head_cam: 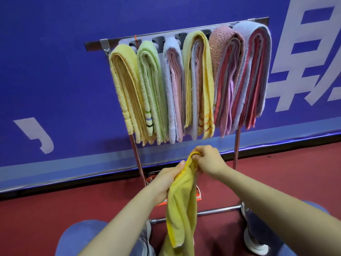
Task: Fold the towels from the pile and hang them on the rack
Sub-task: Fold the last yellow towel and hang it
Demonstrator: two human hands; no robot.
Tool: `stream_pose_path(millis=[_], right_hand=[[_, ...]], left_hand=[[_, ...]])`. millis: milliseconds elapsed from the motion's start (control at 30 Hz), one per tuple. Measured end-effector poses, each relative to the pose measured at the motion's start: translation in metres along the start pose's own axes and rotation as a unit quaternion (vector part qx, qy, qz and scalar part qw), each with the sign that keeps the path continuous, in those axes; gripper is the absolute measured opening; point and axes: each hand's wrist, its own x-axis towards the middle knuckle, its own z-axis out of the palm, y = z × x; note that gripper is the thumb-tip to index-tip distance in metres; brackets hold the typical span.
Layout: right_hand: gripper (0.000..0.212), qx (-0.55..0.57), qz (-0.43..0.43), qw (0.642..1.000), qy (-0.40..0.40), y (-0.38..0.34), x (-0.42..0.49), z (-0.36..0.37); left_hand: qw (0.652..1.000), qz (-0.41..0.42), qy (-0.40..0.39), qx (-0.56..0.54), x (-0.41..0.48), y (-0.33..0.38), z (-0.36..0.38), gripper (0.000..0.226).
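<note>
Blue wall, white lettering, yellow towel gripped

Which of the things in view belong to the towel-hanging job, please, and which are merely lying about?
Part of the job:
yellow towel, gripped by the left hand and right hand
rack
folded towels hanging on it

Just there:
blue banner
red floor
orange label at the rack's foot
white shoe

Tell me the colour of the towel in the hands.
Yellow; the towel shows best in the head view.
</note>
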Motion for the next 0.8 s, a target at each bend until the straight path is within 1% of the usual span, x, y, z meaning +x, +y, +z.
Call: stream_pose_path(millis=[67, 100, 133, 200, 233, 267, 333, 400, 433, 500, 533, 567, 600, 633, 667, 700, 733, 767, 800], right_hand=[[0.027, 0.018, 0.045, 0.999, 0.023, 0.01, 0.003, -0.006], [0.028, 0.025, 0.067, 0.997, 0.032, 0.014, 0.003, -0.009], [0.028, 0.041, 0.093, 0.994, 0.033, 0.02, 0.002, -0.012], [0.023, 0.107, 0.152, 0.983, 0.01, 0.032, -0.001, -0.016], [0.02, 0.141, 0.179, 0.974, -0.009, 0.037, -0.003, -0.017], [0.019, 0.164, 0.198, 0.966, -0.026, 0.044, -0.004, -0.018], [0.02, 0.193, 0.22, 0.955, -0.047, 0.053, -0.006, -0.019], [0.017, 0.203, 0.231, 0.95, -0.049, 0.056, -0.003, -0.026], [0.017, 0.197, 0.227, 0.953, -0.048, 0.054, 0.0, -0.033], [0.016, 0.14, 0.19, 0.971, -0.032, 0.042, 0.016, -0.055], [0.017, 0.101, 0.16, 0.982, -0.008, 0.033, 0.026, -0.069], [0.018, 0.069, 0.125, 0.989, 0.031, 0.021, 0.037, -0.084], [0.021, 0.035, 0.089, 0.992, 0.086, 0.007, 0.048, -0.1], [0.024, 0.002, 0.041, 0.987, 0.153, -0.008, 0.055, -0.114], [0.026, -0.019, -0.015, 0.975, 0.222, -0.018, 0.056, -0.123], [0.027, -0.016, -0.073, 0.954, 0.289, -0.025, 0.052, -0.126], [0.026, -0.004, -0.123, 0.934, 0.335, -0.023, 0.042, -0.123], [0.023, -0.019, -0.166, 0.923, 0.347, -0.012, 0.03, -0.112], [0.018, -0.065, -0.179, 0.933, 0.306, 0.004, 0.015, -0.096]], left_hand=[[0.994, 0.025, -0.027, 0.107, -0.005, -0.001, -0.012, 0.031], [0.983, 0.037, -0.025, 0.179, -0.007, -0.001, -0.019, 0.026], [0.967, 0.044, -0.012, 0.251, -0.006, -0.003, -0.028, 0.025], [0.921, 0.047, 0.026, 0.386, -0.002, -0.009, -0.047, 0.039], [0.903, 0.041, 0.046, 0.425, 0.001, -0.014, -0.058, 0.045], [0.892, 0.039, 0.061, 0.446, 0.005, -0.019, -0.067, 0.045], [0.868, 0.036, 0.076, 0.489, 0.006, -0.022, -0.081, 0.034], [0.824, 0.027, 0.074, 0.561, 0.008, -0.013, -0.094, 0.033], [0.792, 0.026, 0.073, 0.605, 0.009, -0.002, -0.098, 0.034], [0.733, 0.036, 0.086, 0.673, 0.013, 0.037, -0.102, 0.035], [0.718, 0.049, 0.107, 0.686, 0.014, 0.063, -0.102, 0.035], [0.712, 0.072, 0.137, 0.685, 0.013, 0.092, -0.099, 0.033], [0.712, 0.117, 0.173, 0.67, 0.008, 0.121, -0.094, 0.028], [0.714, 0.186, 0.214, 0.64, 0.003, 0.147, -0.089, 0.021], [0.713, 0.268, 0.258, 0.595, -0.003, 0.164, -0.082, 0.017], [0.703, 0.357, 0.3, 0.538, -0.009, 0.171, -0.076, 0.016], [0.684, 0.427, 0.335, 0.487, -0.014, 0.164, -0.072, 0.015], [0.663, 0.458, 0.36, 0.471, -0.015, 0.147, -0.072, 0.013], [0.658, 0.432, 0.356, 0.503, -0.014, 0.117, -0.077, 0.012]])
